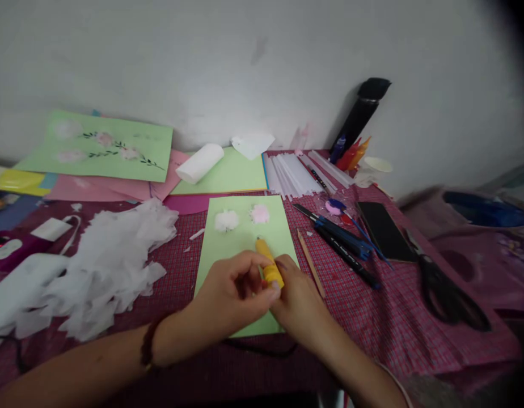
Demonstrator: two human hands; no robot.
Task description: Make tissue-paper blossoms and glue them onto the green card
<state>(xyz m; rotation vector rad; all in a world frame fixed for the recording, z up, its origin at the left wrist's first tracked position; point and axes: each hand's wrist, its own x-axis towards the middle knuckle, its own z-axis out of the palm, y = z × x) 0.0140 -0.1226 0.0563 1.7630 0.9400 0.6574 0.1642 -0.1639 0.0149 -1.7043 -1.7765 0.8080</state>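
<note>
In the head view, the left hand (pixel 230 286) pinches the yellow tube (pixel 269 262) over the green card (pixel 222 255), seemingly readying it, which calls for steadiness; whether the partly hidden right hand (pixel 302 297) beside it grips too, I cannot tell.

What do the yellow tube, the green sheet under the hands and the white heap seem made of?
Yellow tube: probably plastic; bright, faintly ridged, finish unclear.
Green sheet: matte paper or thin card; flat, straight edges.
White heap: perhaps thin, matte tissue or fabric; ruffled, see-through edges.
</note>
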